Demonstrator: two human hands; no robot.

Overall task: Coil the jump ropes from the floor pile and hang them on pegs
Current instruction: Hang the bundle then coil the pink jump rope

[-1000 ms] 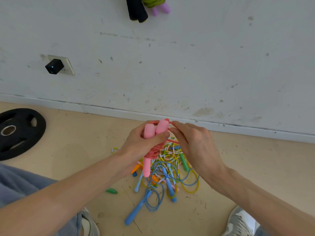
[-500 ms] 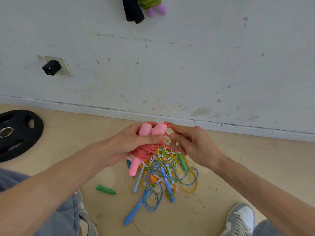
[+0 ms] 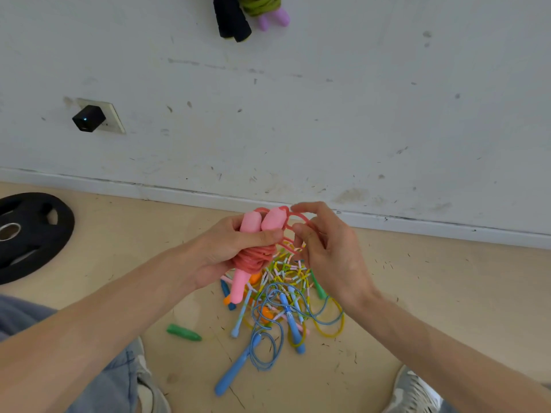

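Left hand clenched on smooth pink rope coil; right hand pinches its loop above tangled pile.

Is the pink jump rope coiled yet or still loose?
Mostly coiled: the pink jump rope is wound round its handles in the left hand; the right hand holds one last loop free.

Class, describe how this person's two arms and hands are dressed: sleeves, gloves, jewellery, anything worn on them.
Both arms are bare from the frame edge to the fingertips: no sleeve shows on either forearm. The left hand and right hand wear no gloves, and no rings, watch or wristband can be seen. The fingernails are short and unpainted.
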